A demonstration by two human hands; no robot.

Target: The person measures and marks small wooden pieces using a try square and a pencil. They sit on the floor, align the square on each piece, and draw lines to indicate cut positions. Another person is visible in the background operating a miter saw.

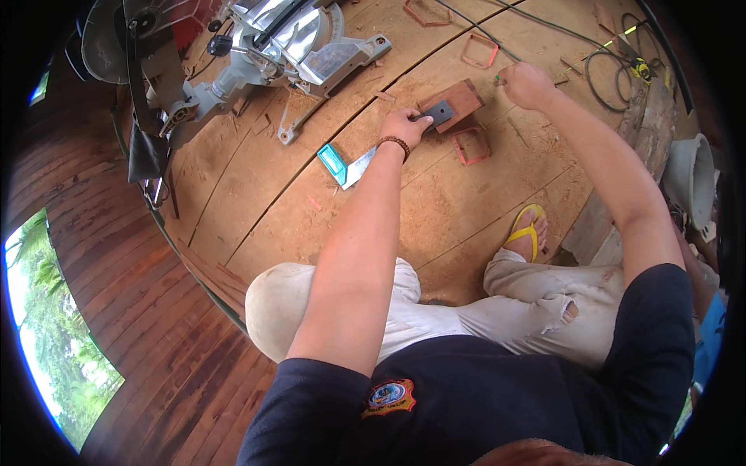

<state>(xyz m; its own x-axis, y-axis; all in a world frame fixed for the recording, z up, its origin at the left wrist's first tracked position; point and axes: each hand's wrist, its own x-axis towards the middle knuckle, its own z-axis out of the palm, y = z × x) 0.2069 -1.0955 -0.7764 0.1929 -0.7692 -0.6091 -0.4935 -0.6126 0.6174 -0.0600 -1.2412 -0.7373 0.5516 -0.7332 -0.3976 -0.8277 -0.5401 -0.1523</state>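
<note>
My left hand (401,129) grips a dark rectangular piece (438,113) with a hole, resting on a reddish wooden block (465,98) on the plywood surface. A try square with a teal handle (332,162) and metal blade lies beside and partly under my left wrist. My right hand (528,87) is closed at the upper right of the block, with a small green item (499,80) at its fingertips, too small to name. A red rectangular frame (471,146) lies just below the block, and another (479,53) lies above it.
A miter saw (311,54) fills the upper left. Black cables (598,74), a yellow tape measure (640,68) and weathered boards (649,124) lie at the right, near a grey bucket (684,182). Sawdust and offcuts are scattered about. My sandalled foot (533,233) is below my right arm.
</note>
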